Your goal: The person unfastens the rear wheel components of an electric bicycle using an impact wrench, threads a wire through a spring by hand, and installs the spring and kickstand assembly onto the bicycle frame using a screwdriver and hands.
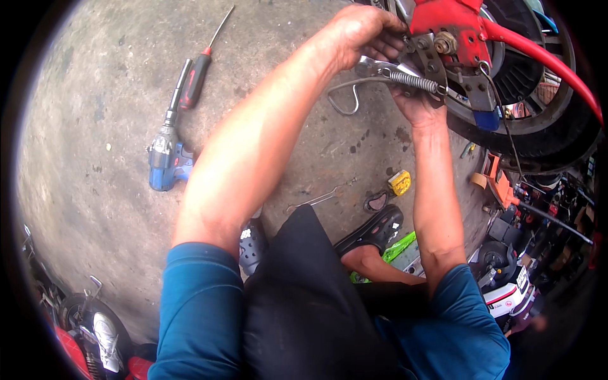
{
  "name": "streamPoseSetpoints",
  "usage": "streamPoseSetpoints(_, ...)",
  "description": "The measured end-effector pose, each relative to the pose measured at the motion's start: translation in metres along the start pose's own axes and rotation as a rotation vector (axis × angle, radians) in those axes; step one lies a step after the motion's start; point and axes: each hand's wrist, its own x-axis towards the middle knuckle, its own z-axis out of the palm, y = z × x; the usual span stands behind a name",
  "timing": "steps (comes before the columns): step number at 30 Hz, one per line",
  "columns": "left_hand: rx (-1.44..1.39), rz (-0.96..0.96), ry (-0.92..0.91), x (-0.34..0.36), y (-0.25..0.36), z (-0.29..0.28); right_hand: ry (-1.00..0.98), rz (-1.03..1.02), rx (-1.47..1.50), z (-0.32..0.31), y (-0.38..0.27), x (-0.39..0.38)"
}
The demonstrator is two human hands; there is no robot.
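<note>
My left hand reaches to a dark metal bracket below the red frame of a wheeled vehicle. Its fingers curl in behind the bracket's left edge, and what they grip is hidden. Under a coil spring my right hand comes up from below. The metal parts cover its fingers. A bent metal rod sticks out leftward near the spring's left end. Close by on the right, a large nut and bolt end sits on the bracket, beside the black tyre and wheel.
On the concrete floor lie a red-and-black screwdriver, a blue impact wrench, a spanner and a yellow tape measure. An orange jack stands at right, near a white scooter. Another motorbike is at lower left.
</note>
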Motion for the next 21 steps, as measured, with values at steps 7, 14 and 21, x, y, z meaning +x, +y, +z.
streamPoseSetpoints(7, -0.001, 0.107, 0.050, -0.007, -0.009, -0.001, 0.108, -0.073, -0.077, -0.026, -0.001, -0.006)
streamPoseSetpoints(14, 0.056, 0.097, -0.008, -0.019, -0.002, 0.000, -0.072, -0.140, -0.087, -0.030, -0.002, -0.014)
streamPoseSetpoints(21, 0.190, 0.268, 0.314, -0.047, -0.008, -0.027, -0.121, -0.135, -0.116, -0.044, -0.002, -0.010)
